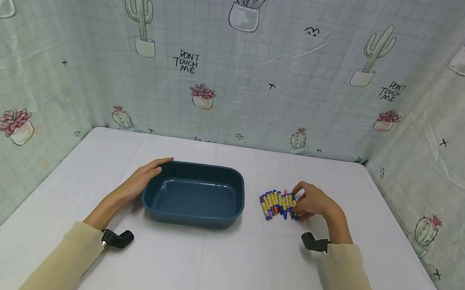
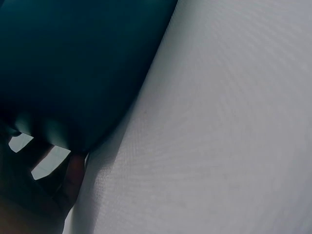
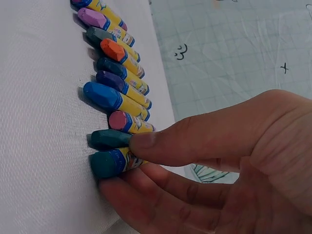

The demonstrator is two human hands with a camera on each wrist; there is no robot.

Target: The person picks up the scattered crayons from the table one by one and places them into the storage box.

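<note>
A dark blue rectangular tray (image 1: 189, 221) with rounded corners stands on the white table. My left hand (image 1: 140, 182) lies along its left end, and fingers (image 2: 73, 178) touch the outer wall in the left wrist view. To the tray's right, several crayons (image 1: 271, 204) in yellow and blue wrappers lie side by side in a row. My right hand (image 1: 314, 201) is at the row's right end. In the right wrist view, its thumb and fingers pinch the teal crayon (image 3: 108, 165) at the end; the thumb also overlaps the dark green crayon (image 3: 109, 139) beside it.
The white tabletop (image 1: 202, 268) runs to a cloth backdrop (image 1: 243, 111) printed with cacti, which also covers both sides. A black wrist device (image 1: 118, 239) sits by the left sleeve, another black device (image 1: 314, 242) by the right sleeve.
</note>
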